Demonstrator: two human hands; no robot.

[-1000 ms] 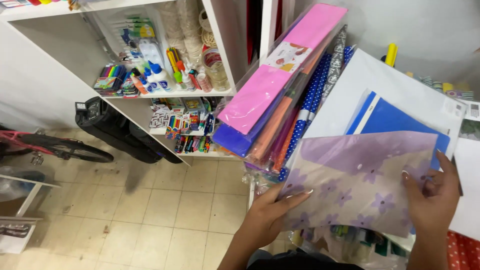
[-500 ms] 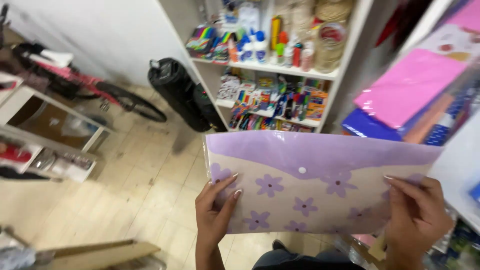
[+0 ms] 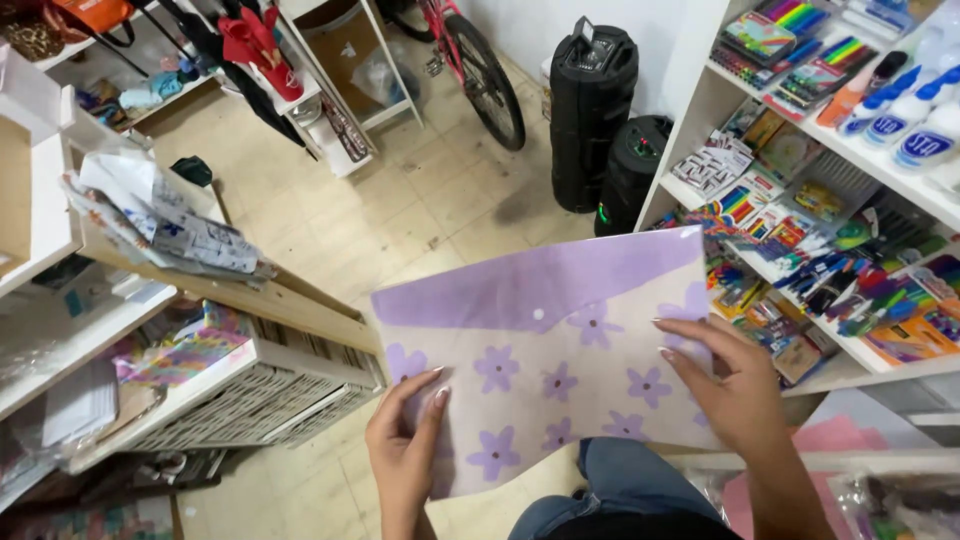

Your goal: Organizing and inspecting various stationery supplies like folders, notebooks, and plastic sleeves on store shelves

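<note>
Lilac translucent plastic snap-button envelope folder with purple flower print sits centre frame, held flat above the tiled floor. Left hand grips its lower left edge, thumb on top. Right hand clamps the right edge, fingers spread over the front. Hands well apart. White shelf of coloured pens and markers at right; black cylindrical speaker at upper centre.

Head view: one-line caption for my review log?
Both hands, left hand and right hand, hold a purple flowered snap folder above a tiled floor.
</note>
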